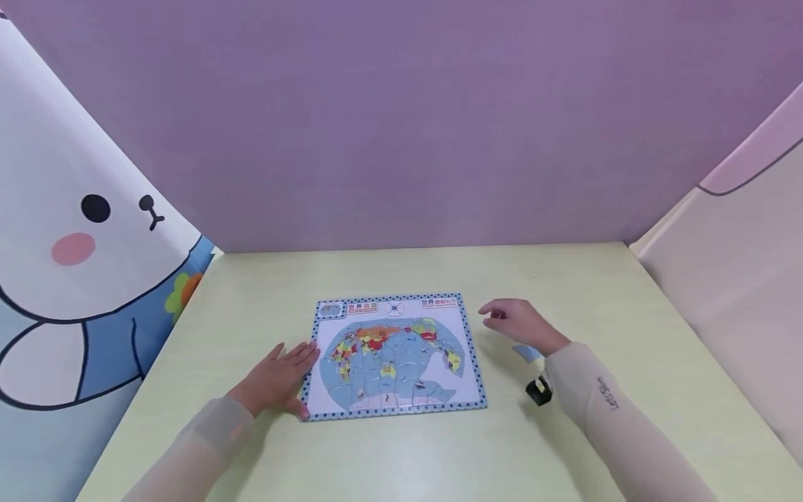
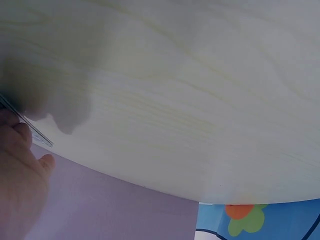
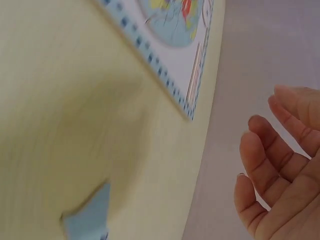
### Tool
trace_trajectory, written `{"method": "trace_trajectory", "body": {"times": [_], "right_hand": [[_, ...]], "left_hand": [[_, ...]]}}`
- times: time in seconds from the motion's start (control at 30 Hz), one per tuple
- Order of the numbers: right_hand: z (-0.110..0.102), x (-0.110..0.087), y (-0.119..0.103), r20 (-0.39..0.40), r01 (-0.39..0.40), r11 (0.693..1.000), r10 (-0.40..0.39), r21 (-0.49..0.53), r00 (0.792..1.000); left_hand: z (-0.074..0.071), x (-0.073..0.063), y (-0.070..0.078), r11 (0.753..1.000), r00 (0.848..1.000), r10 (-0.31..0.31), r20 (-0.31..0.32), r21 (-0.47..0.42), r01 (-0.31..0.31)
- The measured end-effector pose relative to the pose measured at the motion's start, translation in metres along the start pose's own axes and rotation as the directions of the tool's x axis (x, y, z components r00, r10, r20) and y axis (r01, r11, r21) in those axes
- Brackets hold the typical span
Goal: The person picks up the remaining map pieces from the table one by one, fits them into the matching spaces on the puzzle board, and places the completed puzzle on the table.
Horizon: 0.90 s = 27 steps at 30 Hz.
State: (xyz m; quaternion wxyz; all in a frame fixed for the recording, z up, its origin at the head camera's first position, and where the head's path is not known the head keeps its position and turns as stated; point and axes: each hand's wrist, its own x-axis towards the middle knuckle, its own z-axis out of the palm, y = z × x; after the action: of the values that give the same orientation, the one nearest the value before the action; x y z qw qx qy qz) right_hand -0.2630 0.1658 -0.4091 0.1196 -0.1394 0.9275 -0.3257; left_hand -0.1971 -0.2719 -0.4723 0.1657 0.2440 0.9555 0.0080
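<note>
A world map jigsaw puzzle (image 1: 392, 362) in a white tray with a blue dotted border (image 1: 395, 413) lies on the table, with a white gap at the map's lower right. At the tray's left edge rests my left hand (image 1: 280, 376), its fingers extended over the border and its thumb near the lower left corner. My right hand (image 1: 519, 323) hovers right of the tray, fingers loosely bent and holding nothing, as the right wrist view shows. Below that hand a loose light-blue puzzle piece (image 3: 90, 216) lies on the table; the right sleeve partly covers the piece (image 1: 527, 353) in the head view.
The pale wood-grain table (image 1: 401, 460) ends at a purple wall panel (image 1: 401, 139) behind. Cartoon-printed panels (image 1: 94, 293) stand along the left side, and a pale panel (image 1: 740, 279) along the right. A small black box (image 1: 539, 390) sits at the right cuff.
</note>
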Motion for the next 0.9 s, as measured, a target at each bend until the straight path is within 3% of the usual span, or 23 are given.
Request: {"method": "trace_trajectory", "body": {"times": [0.47, 0.9], "right_hand": [[-0.021, -0.031, 0.031, 0.001, 0.053, 0.997, -0.053, -0.059, 0.999], [-0.034, -0.051, 0.046, -0.012, 0.14, 0.978, -0.143, -0.157, 0.99]], "left_hand": [[0.002, -0.001, 0.001, 1.0, 1.0, -0.009, -0.01, -0.02, 0.009], [0.0, -0.001, 0.001, 1.0, 1.0, 0.0, -0.011, -0.017, -0.001]]}}
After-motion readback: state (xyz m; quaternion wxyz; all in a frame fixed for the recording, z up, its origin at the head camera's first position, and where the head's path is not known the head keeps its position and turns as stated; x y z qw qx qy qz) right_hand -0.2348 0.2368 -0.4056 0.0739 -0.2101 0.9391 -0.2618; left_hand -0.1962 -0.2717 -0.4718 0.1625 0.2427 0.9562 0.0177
